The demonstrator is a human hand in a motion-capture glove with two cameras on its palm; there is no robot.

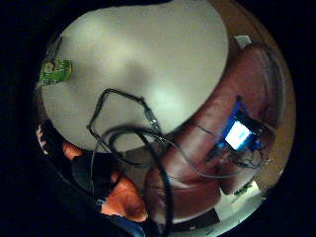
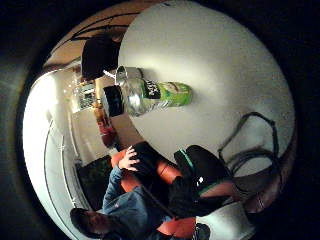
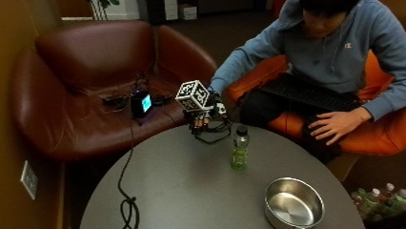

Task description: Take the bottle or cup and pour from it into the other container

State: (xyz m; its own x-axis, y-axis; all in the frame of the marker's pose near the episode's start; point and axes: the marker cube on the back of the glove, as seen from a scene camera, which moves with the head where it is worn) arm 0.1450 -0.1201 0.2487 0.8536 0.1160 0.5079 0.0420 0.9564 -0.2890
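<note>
Gloved right hand [image 3: 202, 120] (fingers hanging relaxed, holding nothing) hovers near upright bottle [image 3: 239, 148], not touching

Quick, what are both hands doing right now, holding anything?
Right hand: over the table edge, holding nothing, apart from the bottle; whether its fingers are open or curled cannot be told.
Bare left hand: open, resting on the lap.

Person in a blue-grey hooded sweatshirt with a small chest logo, dark trousers, black glove on right hand [image 3: 202, 119]
</note>
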